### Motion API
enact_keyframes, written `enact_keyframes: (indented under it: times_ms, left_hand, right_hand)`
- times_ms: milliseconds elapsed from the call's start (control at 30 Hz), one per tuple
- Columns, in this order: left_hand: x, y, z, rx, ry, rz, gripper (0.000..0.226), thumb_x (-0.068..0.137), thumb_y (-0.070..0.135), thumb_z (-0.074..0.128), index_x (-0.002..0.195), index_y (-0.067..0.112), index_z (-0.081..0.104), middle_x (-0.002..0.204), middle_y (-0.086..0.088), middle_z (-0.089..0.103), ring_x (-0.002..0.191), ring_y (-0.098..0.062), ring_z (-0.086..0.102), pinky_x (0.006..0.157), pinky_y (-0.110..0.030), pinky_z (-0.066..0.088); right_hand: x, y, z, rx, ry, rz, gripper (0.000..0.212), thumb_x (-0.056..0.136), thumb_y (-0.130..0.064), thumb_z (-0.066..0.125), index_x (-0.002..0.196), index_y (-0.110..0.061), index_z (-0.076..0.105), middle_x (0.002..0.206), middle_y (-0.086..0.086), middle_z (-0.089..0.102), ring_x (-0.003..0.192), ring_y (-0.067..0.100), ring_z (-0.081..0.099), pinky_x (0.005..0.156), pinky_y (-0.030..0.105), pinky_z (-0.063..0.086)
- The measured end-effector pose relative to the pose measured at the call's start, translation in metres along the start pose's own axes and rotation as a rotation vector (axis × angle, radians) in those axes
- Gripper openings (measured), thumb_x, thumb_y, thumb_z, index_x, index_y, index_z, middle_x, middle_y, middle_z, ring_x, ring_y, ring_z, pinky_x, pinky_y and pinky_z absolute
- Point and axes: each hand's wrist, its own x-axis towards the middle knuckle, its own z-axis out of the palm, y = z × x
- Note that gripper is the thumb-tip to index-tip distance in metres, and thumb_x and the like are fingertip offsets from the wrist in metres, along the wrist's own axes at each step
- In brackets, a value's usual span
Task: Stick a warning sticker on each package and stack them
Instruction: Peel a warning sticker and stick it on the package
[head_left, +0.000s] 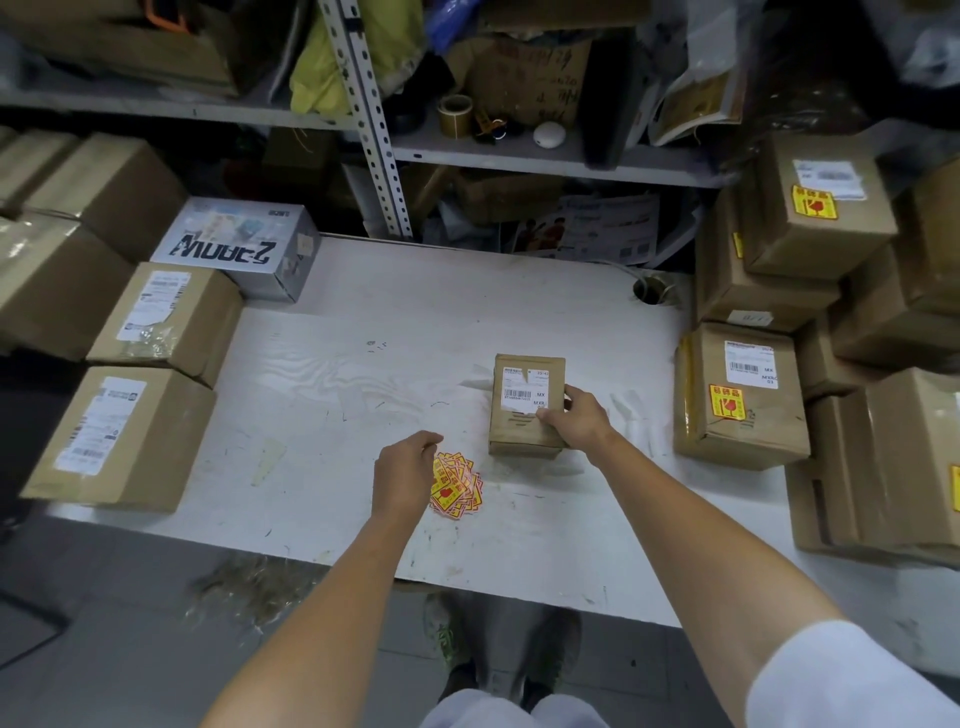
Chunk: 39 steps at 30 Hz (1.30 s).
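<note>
Package (525, 410): a small rectangular carton of brown corrugated cardboard, lying flat near the middle of the table (363, 338), with one white printed shipping label with a barcode on its top face. In the head view the table surface is white, matt, scuffed and scratched. The right hand (579, 421) grips the near right corner of the package, thumb across the top face beside the label and fingers wrapped down the right side; the forearm runs in from the lower right, a white sleeve at the elbow. The left hand (402, 478) is seen from the back, wrist bent down, fingers curled over the sticker pile (460, 488); whether they pinch a sticker cannot be told. The pile is one loose fan of glossy yellow stickers with red print, just left of and in front of the package and apart from it. On the right, two stacked cartons (740, 395) (815, 208) each show one yellow-red sticker beside a white label. On the left table edge stand two labelled brown cartons (122, 439) (166, 317), with one glossy printed box (236, 244) behind them.
</note>
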Motion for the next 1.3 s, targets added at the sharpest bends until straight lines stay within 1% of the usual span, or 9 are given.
enact_keyframes:
  times_ms: [200,300,433,567,700,800,1000,1133,1300]
  left_hand:
    - [0.026,0.061,-0.014,-0.294,0.076,0.04,0.013,0.094,0.012,0.061,0.101,0.017,0.071,0.093,0.005,0.072,0.091,-0.009,0.066,0.075,-0.017,0.048]
    - [0.037,0.089,-0.007,-0.367,0.055,0.049,0.012,0.091,0.013,0.065,0.089,0.023,0.071,0.095,0.008,0.072,0.099,-0.011,0.066,0.079,-0.02,0.048]
    - [0.044,0.115,0.005,-0.431,-0.018,0.07,0.016,0.089,0.008,0.066,0.088,0.022,0.074,0.128,-0.001,0.065,0.121,-0.018,0.057,0.097,-0.027,0.045]
    - [0.042,0.13,0.013,-0.445,-0.107,0.108,0.023,0.088,0.006,0.066,0.084,0.027,0.077,0.136,-0.003,0.06,0.128,-0.018,0.052,0.107,-0.036,0.042]
    - [0.037,0.132,0.019,-0.469,-0.175,0.129,0.03,0.086,0.001,0.068,0.082,0.03,0.077,0.131,-0.004,0.062,0.125,-0.019,0.054,0.103,-0.038,0.046]
    - [0.036,0.128,0.022,-0.442,-0.177,0.113,0.045,0.083,-0.002,0.064,0.077,0.042,0.072,0.108,0.003,0.07,0.108,-0.021,0.063,0.093,-0.041,0.051]
    - [0.039,0.127,0.02,-0.544,-0.18,-0.071,0.027,0.09,0.009,0.062,0.098,0.034,0.069,0.097,0.001,0.072,0.094,-0.016,0.067,0.087,-0.042,0.056]
    - [0.041,0.133,0.023,-0.405,-0.19,-0.011,0.034,0.091,0.016,0.067,0.124,0.021,0.063,0.108,0.002,0.067,0.098,-0.015,0.062,0.09,-0.033,0.051]
    - [0.043,0.14,0.027,-0.356,-0.265,-0.002,0.033,0.091,0.006,0.065,0.123,0.017,0.065,0.111,-0.002,0.069,0.098,-0.015,0.062,0.084,-0.027,0.049]
  right_hand:
    - [-0.015,-0.005,-0.02,-0.148,0.067,-0.044,0.057,0.096,-0.027,0.057,0.148,-0.011,0.04,0.146,0.008,0.05,0.131,0.025,0.05,0.106,0.034,0.041]
    - [-0.024,-0.019,-0.029,-0.183,0.124,-0.144,0.045,0.097,-0.022,0.054,0.14,-0.013,0.051,0.135,0.005,0.059,0.122,0.024,0.056,0.095,0.028,0.044]
    - [-0.023,-0.033,-0.039,0.018,0.051,-0.124,0.026,0.093,-0.025,0.058,0.115,-0.015,0.067,0.107,0.004,0.067,0.1,0.023,0.065,0.087,0.033,0.051]
    - [-0.026,-0.043,-0.043,0.267,-0.016,-0.096,0.017,0.097,-0.011,0.053,0.088,-0.01,0.068,0.078,0.002,0.064,0.062,0.013,0.058,0.053,0.019,0.048]
    - [-0.026,-0.041,-0.043,0.332,-0.047,-0.109,0.016,0.095,-0.009,0.058,0.082,-0.012,0.068,0.087,0.007,0.066,0.067,0.016,0.058,0.058,0.02,0.05]
    - [-0.021,-0.035,-0.042,0.325,0.002,-0.089,0.013,0.092,0.001,0.058,0.082,-0.005,0.063,0.077,0.007,0.061,0.062,0.015,0.057,0.051,0.018,0.049]
    - [-0.017,-0.027,-0.043,0.235,0.043,-0.066,0.011,0.091,-0.001,0.058,0.084,-0.003,0.067,0.082,0.012,0.066,0.068,0.018,0.06,0.058,0.023,0.052]
    - [-0.019,-0.024,-0.044,0.19,-0.003,-0.095,0.012,0.093,-0.006,0.059,0.096,0.001,0.069,0.084,0.011,0.066,0.071,0.017,0.061,0.061,0.022,0.053]
    - [-0.018,-0.026,-0.047,0.205,0.006,-0.122,0.008,0.092,-0.005,0.059,0.092,-0.003,0.066,0.086,0.011,0.064,0.076,0.02,0.061,0.066,0.028,0.054]
